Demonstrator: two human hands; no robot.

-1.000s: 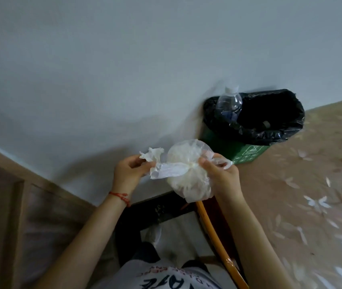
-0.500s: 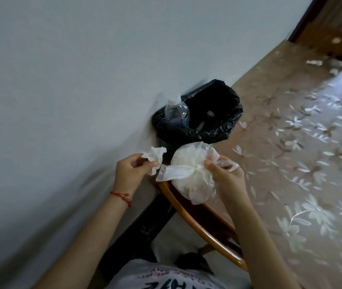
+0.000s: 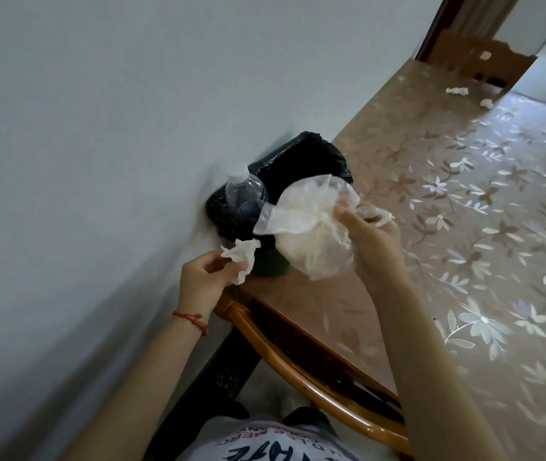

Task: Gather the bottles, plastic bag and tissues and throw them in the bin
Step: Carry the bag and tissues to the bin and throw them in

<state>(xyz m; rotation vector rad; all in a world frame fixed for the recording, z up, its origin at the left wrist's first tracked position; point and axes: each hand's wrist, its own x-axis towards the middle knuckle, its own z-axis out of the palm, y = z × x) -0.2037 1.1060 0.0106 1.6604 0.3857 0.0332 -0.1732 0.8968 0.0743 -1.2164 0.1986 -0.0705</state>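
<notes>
Our right hand (image 3: pixel 369 234) grips the knotted translucent plastic bag (image 3: pixel 311 227); our left hand (image 3: pixel 203 277) pinches a crumpled white tissue (image 3: pixel 241 252). We carry both over the black-lined bin (image 3: pixel 301 161), clear of the clear plastic bottle (image 3: pixel 245 194) inside, then let go.

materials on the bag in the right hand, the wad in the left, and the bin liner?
Plastic bag: thin clear plastic film, slightly glossy; the white contents show through and the neck is gathered in creases. Tissue: soft matte white paper, crumpled with ragged edges. Bin liner: thin black plastic, glossy wrinkles folded over the rim, probably polyethylene.
</notes>
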